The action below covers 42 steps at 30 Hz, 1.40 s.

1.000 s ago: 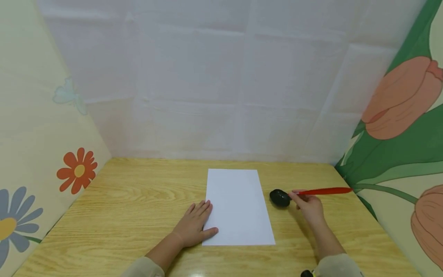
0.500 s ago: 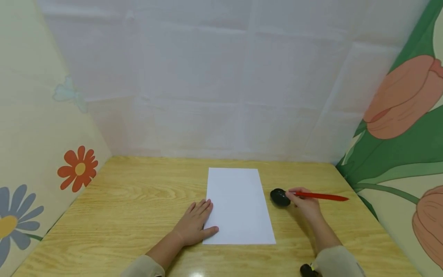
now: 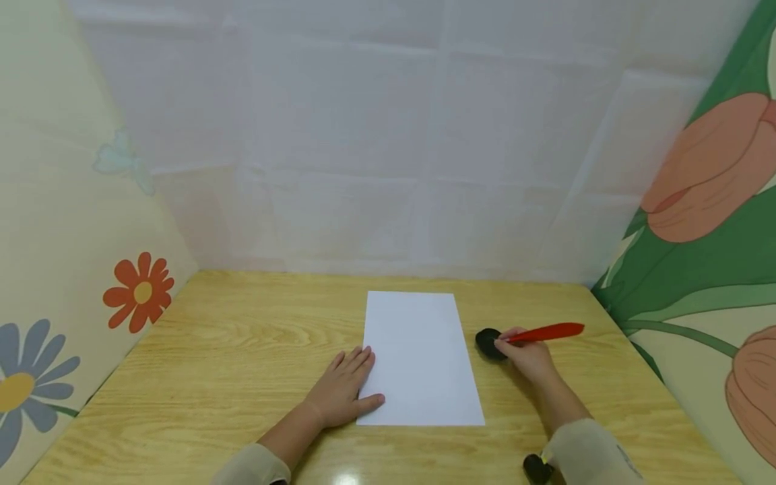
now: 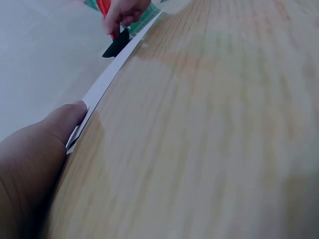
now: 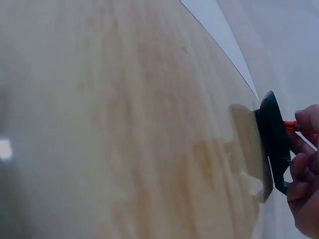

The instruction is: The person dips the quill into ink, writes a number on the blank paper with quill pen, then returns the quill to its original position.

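Note:
My left hand (image 3: 344,391) lies flat with fingers spread, fingertips and thumb on the left edge of a white sheet of paper (image 3: 418,357). Right of the paper, a small black oval, dish-like thing (image 3: 487,342) stands on the table. My right hand (image 3: 530,360) pinches a red, feather-shaped quill pen (image 3: 552,332) near its lower end, and the pen's tip is at the black dish. In the right wrist view the pen's red shaft (image 5: 290,125) runs down to the dish's dark side (image 5: 271,134), with fingers close by a small loop (image 5: 284,181) on it.
The wooden table (image 3: 254,337) reaches back to a white cloth backdrop (image 3: 339,168). Flower-painted panels flank it on the left (image 3: 60,236) and right (image 3: 697,269). A black device (image 3: 536,468) sits by the right sleeve.
The quill pen's feather end has swung from pointing right to leaning inward and up, and my right hand has moved slightly left over the dish. The left hand stays on the paper.

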{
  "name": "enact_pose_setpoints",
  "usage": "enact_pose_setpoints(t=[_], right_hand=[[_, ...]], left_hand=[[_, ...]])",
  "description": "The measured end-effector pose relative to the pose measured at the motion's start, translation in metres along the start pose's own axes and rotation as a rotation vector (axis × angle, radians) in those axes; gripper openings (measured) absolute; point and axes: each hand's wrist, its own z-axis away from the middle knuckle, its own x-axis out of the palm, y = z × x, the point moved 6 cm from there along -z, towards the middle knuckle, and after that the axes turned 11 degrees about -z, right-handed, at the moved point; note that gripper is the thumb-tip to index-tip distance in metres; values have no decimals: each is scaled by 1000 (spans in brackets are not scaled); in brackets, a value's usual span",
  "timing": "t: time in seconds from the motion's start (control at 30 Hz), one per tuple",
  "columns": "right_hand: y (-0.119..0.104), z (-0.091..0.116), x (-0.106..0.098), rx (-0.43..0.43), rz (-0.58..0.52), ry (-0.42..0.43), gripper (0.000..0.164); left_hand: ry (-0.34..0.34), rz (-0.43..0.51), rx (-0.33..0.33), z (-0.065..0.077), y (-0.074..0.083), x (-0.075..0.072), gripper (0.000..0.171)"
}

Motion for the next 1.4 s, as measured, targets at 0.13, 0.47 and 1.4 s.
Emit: enact_pose_setpoints(t=[0.13, 0.47, 1.4], right_hand=[[-3, 0, 3, -37, 66, -1, 21], [-6, 3, 3, -13, 52, 22, 24], [-41, -27, 108, 10, -337, 79, 22]], left_hand=[[-8, -2, -9, 0, 0, 0, 84], [-12, -19, -10, 0, -2, 1, 85], [8, -3, -11, 1, 3, 0, 87]])
